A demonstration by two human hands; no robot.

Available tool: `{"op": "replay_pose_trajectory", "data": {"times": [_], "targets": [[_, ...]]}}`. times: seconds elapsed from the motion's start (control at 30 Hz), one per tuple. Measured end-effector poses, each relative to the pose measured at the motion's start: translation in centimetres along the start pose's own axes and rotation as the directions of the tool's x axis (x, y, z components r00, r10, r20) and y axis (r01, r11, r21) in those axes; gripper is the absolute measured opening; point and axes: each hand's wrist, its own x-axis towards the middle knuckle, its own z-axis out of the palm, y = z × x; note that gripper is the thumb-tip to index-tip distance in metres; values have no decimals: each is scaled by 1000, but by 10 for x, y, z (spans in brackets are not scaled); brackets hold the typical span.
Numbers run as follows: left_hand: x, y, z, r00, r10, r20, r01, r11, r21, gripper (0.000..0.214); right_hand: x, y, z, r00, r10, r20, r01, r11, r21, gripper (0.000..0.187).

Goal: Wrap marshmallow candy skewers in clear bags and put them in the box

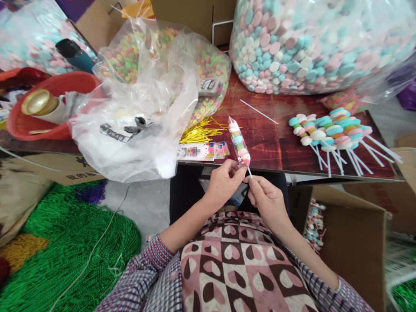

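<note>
The bare left forearm [186, 223] and bare right forearm [308, 251] slant forward and inward, with the bare left grip [225, 180] and bare right grip [267, 199] just beside each other before the torso [240, 260], each with curled fingers and a pinching thumb, the right slightly nearer it.

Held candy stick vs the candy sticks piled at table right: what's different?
Wrapping: the held candy stick sits in a clear wrapper with a pointed top; the piled candy sticks look bare.
Support: the held candy stick is pinched by the left hand and right hand; the piled candy sticks lie on the table.
Shared: pink and blue sweets on white sticks.
</note>
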Motion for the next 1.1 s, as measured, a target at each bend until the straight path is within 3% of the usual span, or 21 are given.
{"op": "replay_pose_trajectory", "data": {"times": [0.13, 0.23, 0.27, 0.37, 0.4, 0.47, 0.5, 0.57, 0.67, 0.73, 0.83, 0.93, 1.1], "targets": [[-2, -2, 1, 1000, -9, -5, 9, 1000, 12, 27, 1, 4, 0, 1000, -26, -7, 26, 999, -47, 32], [-6, -5, 1, 984, 172, -47, -158, 963, 219, 27, 3, 9, 0, 999, -26, -25, 23, 993, -116, 33], [-7, -6, 2, 956, 291, -44, -261, 909, 325, 25, 4, 10, 1, 1000, -9, -25, 6, 992, -127, 33], [-9, -9, 2, 802, 592, 83, -530, 639, 557, 20, 6, 12, 2, 995, 97, 13, -97, 995, -25, 33], [-9, -10, 2, 763, 633, 131, -575, 572, 586, 20, 6, 13, 2, 991, 129, 33, -130, 990, 47, 34], [-8, -10, 1, 733, 654, 188, -615, 519, 594, 20, 5, 12, 2, 989, 140, 56, -148, 975, 166, 36], [-8, -9, 0, 738, 645, 199, -620, 531, 577, 20, 5, 12, 2, 991, 120, 52, -127, 975, 183, 37], [-7, -8, -2, 794, 581, 180, -581, 636, 509, 21, 4, 11, 0, 998, 54, 26, -56, 991, 122, 36], [-8, -6, -4, 918, 387, 84, -390, 849, 356, 19, 6, 10, -4, 998, -43, -43, 41, 998, -39, 34], [-10, -5, -4, 962, 270, 52, -273, 922, 275, 15, 7, 9, -6, 994, -80, -69, 74, 994, -82, 34], [-10, -1, -5, 987, 149, 65, -157, 975, 156, 21, 7, 8, -4, 992, -103, -68, 97, 991, -90, 34], [-8, 0, -6, 995, 12, 95, -5, 997, -79, 29, 6, 8, -2, 990, -130, -62, 123, 987, -107, 32], [-1, -3, -1, 982, -52, 183, 131, 885, -448, 34, 4, 12, -2, 985, -166, -51, 157, 978, -137, 29]]}}
